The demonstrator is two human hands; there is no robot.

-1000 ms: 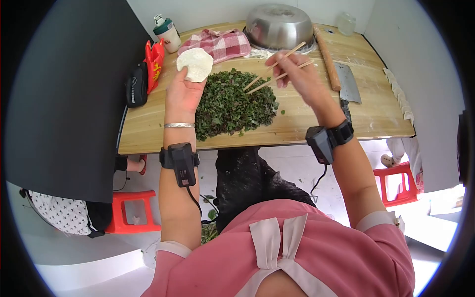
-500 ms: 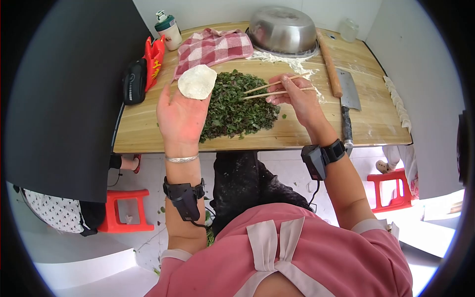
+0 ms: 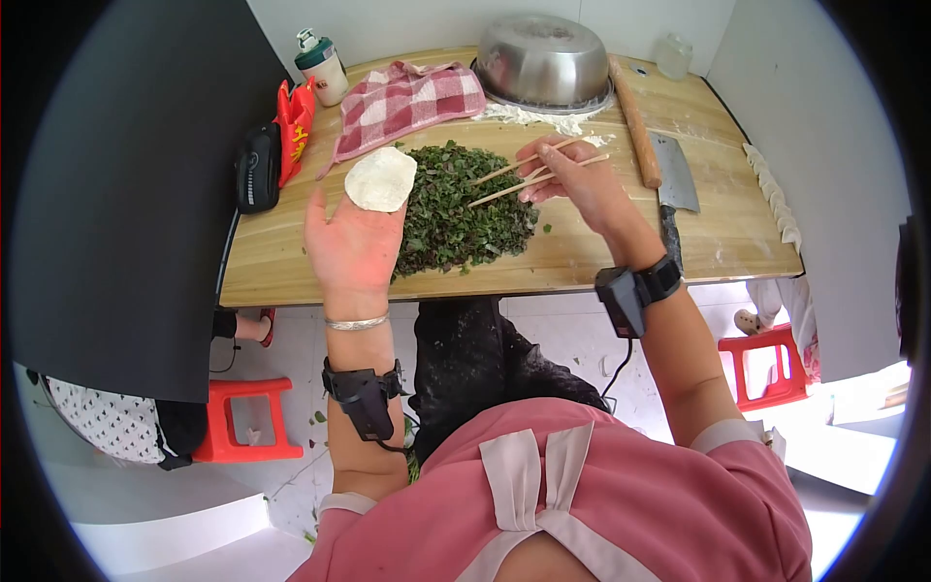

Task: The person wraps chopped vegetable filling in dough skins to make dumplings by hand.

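Note:
My left hand is palm up, with a round, pale dumpling wrapper resting flat across its fingers. The wrapper carries no filling and hides most of the fingertips. Just right of it lies a wide heap of chopped dark green leaves, spread directly on the wooden table. My right hand grips a pair of wooden chopsticks. Their slightly parted tips reach over the upper right of the heap, and no clump of leaves shows between them.
A checked cloth, a bottle and an upturned metal basin stand along the back. Right of the heap are a rolling pin and a cleaver. Folded dumplings line the right edge. Red stools stand below.
The chopstick tips have spread a little farther apart over the leaves. The wrapper stays on my left hand, and the whole view has shifted slightly.

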